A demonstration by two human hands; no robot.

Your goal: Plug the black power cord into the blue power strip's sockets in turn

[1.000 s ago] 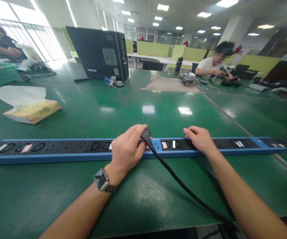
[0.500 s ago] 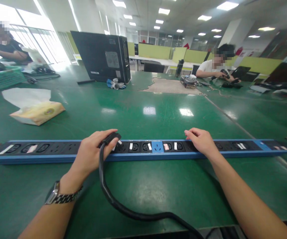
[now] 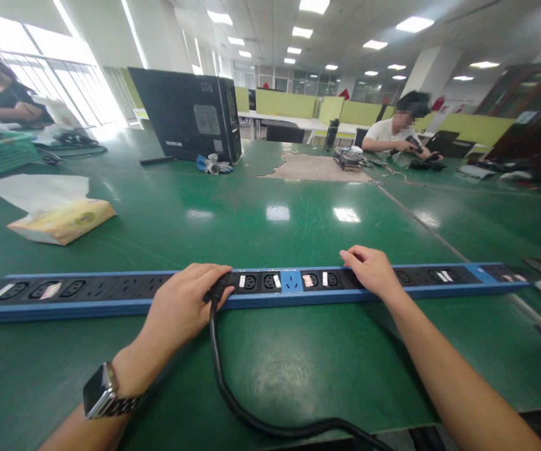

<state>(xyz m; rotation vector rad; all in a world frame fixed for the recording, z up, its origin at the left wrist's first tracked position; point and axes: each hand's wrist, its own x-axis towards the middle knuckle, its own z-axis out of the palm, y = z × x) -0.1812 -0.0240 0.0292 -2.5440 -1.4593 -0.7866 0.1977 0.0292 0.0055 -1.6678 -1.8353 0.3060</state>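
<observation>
My left hand [image 3: 183, 299] is closed on a black power plug [image 3: 218, 286], held down against the sockets of a long power strip [image 3: 291, 281]. Whether the plug's pins are inside a socket is hidden. From the plug, a thick black cable [image 3: 247, 410] curves down to the table's front edge. My right hand [image 3: 369, 269] lies over the strip right of its blue middle socket, fingers curled in and nothing visible between them. Blue edges run along the strip's black face, which carries several sockets and small white and pink labels.
Behind my left hand a tissue pack [image 3: 64, 219] lies on the green table [image 3: 233, 219]. Further back are a black computer case [image 3: 183, 116], blue-and-white gloves [image 3: 213, 164] and a green basket [image 3: 2, 153]. Two people sit across the table, one far left, one at right.
My left hand has brought the plug a little right and down onto the strip, where before it was tilted above it. The right hand has stayed in nearly the same place.
</observation>
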